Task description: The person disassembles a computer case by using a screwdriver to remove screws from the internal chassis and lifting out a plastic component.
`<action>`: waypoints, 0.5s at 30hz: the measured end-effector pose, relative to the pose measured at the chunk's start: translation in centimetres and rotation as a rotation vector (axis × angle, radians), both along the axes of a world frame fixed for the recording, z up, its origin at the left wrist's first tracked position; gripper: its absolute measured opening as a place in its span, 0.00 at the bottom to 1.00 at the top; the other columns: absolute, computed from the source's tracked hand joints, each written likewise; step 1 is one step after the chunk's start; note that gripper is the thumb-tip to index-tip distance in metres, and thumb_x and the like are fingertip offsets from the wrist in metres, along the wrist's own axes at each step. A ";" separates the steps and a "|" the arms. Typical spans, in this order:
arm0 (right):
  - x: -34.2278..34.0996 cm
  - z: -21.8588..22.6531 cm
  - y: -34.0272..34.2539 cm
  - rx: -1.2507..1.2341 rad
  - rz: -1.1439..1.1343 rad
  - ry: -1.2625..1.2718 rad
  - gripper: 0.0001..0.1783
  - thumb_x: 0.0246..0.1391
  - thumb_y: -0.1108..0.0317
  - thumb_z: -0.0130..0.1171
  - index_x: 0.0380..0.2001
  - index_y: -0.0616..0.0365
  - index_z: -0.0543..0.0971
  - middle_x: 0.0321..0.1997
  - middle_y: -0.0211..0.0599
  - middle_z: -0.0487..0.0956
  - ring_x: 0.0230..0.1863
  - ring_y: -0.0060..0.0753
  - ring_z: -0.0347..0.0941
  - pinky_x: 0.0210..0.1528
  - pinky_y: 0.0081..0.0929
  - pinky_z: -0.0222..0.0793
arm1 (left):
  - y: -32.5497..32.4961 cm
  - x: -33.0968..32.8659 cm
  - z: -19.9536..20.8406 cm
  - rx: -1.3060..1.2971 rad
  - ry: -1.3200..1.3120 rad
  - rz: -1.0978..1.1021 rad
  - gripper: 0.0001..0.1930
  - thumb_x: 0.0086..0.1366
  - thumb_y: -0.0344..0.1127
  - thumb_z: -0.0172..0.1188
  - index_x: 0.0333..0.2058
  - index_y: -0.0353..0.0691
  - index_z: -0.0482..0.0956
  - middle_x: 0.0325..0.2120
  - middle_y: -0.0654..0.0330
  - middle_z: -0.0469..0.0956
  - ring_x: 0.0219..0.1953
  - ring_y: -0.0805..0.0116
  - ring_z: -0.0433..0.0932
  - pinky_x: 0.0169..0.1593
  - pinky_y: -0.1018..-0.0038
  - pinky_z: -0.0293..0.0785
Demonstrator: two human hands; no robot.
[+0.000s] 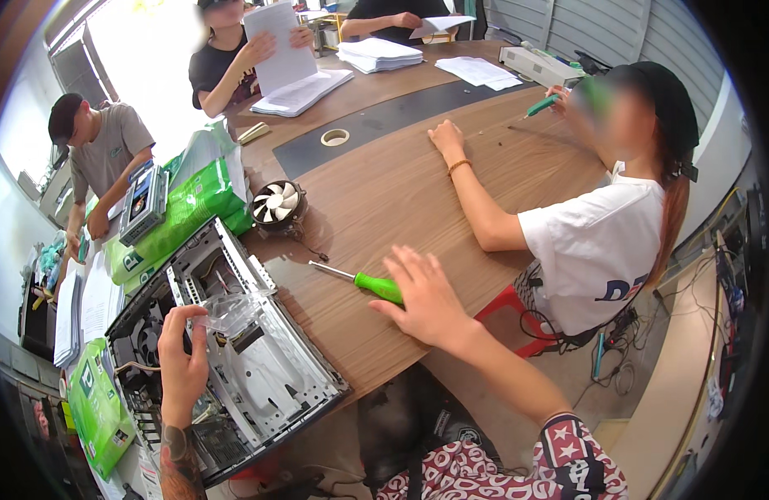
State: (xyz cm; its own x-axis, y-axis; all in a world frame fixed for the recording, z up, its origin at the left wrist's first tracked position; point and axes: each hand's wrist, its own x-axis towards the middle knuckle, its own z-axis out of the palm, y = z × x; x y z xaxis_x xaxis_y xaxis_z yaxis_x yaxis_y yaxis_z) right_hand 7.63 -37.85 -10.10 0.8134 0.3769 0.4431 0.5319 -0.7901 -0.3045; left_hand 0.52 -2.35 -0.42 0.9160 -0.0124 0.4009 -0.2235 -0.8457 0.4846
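My left hand (184, 350) is closed with a thin, clear plastic piece (234, 312) pinched between thumb and fingers. It is above an open desktop computer case (272, 367), whose bare metal frame and wiring show. My right hand (430, 300) has its fingers spread over the table's edge, beside a screwdriver (376, 286) with a bright green handle. The handle's end meets the hand's outline, and the metal shaft points left toward the case. Whether the hand touches the handle, I cannot tell.
A round cooling fan (276, 205) stands on the wooden table (384, 200) beyond the case. Green packages (184, 208) carry a metal drive unit (144, 204) at the left. A tape roll (335, 137) and paper stacks (380, 55) lie farther back. A co-worker at the right holds a teal screwdriver (541, 106).
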 end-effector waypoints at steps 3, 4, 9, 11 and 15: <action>-0.2 4.3 -3.0 -0.088 -0.104 -0.217 0.44 0.62 0.42 0.56 0.68 0.68 0.62 0.73 0.56 0.60 0.75 0.55 0.54 0.75 0.58 0.43 | 0.2 -0.3 0.3 0.005 0.003 0.009 0.07 0.67 0.25 0.53 0.42 0.32 0.75 0.38 0.50 0.77 0.44 0.51 0.77 0.50 0.66 0.70; -0.7 6.0 -4.2 -0.055 -0.149 -0.322 0.45 0.62 0.41 0.54 0.69 0.68 0.61 0.74 0.55 0.60 0.75 0.53 0.54 0.75 0.58 0.42 | 0.2 -0.5 0.2 0.003 0.002 0.009 0.07 0.67 0.25 0.53 0.42 0.33 0.75 0.38 0.50 0.77 0.44 0.51 0.77 0.50 0.65 0.70; -1.1 4.5 -12.7 -0.360 -0.351 -0.344 0.45 0.64 0.40 0.51 0.70 0.67 0.60 0.74 0.51 0.61 0.76 0.48 0.54 0.75 0.59 0.39 | -0.4 -0.3 0.0 -0.019 0.010 0.003 0.06 0.67 0.26 0.54 0.42 0.33 0.76 0.39 0.50 0.78 0.45 0.50 0.77 0.51 0.64 0.70; -2.0 4.3 -13.0 -0.431 -0.390 -0.126 0.45 0.64 0.40 0.51 0.69 0.66 0.61 0.73 0.50 0.63 0.75 0.47 0.56 0.76 0.58 0.39 | -0.5 -0.8 -0.2 0.035 0.021 0.016 0.06 0.68 0.27 0.54 0.42 0.34 0.76 0.40 0.50 0.78 0.45 0.50 0.77 0.52 0.63 0.70; -3.3 6.1 -10.6 -0.152 -0.215 -0.313 0.39 0.64 0.46 0.55 0.67 0.66 0.66 0.70 0.50 0.68 0.73 0.49 0.60 0.75 0.58 0.43 | -0.1 -0.4 -0.4 -0.013 0.029 0.019 0.07 0.68 0.28 0.54 0.42 0.35 0.76 0.40 0.51 0.78 0.46 0.51 0.76 0.53 0.63 0.68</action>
